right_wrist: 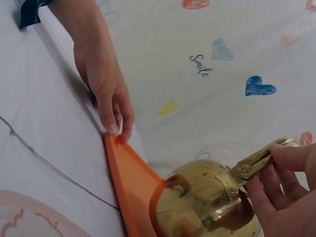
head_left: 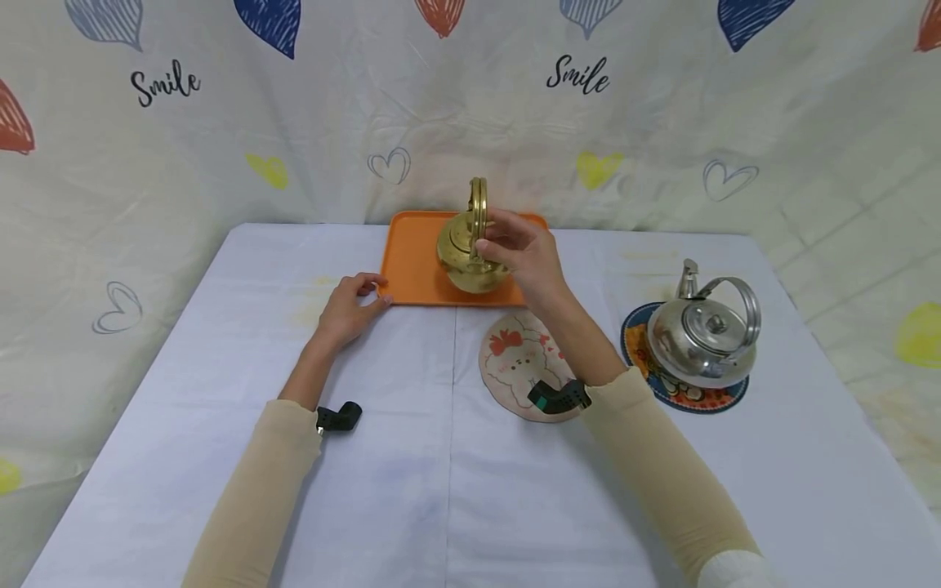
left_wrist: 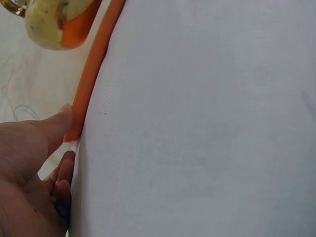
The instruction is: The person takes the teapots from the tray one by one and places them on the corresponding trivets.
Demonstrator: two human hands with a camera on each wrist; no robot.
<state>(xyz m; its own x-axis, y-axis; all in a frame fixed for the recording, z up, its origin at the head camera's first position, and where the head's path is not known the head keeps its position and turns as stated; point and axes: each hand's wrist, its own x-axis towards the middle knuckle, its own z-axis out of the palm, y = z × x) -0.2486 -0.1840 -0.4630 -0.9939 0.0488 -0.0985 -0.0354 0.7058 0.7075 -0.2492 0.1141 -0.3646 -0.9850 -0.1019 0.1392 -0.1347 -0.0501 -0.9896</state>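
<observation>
A round brass kettle (head_left: 470, 276) is over the right half of an orange tray (head_left: 412, 265), its base low over the tray floor. My right hand (head_left: 531, 260) holds the kettle's upright handle (head_left: 478, 200) from the right, thumb in front and fingers behind. At the tray's near left corner, my left hand (head_left: 347, 312) pinches the rim between thumb and fingers. The left wrist view shows that thumb (left_wrist: 60, 121) against the orange edge. In the right wrist view, the brass body (right_wrist: 202, 197) reflects the tray.
A steel kettle (head_left: 702, 339) stands on a patterned round mat (head_left: 684, 396) at the right. Under my right forearm lies a pink round mat (head_left: 510, 371) with a cartoon face. A printed curtain (head_left: 478, 106) hangs behind the white-covered table (head_left: 382, 490).
</observation>
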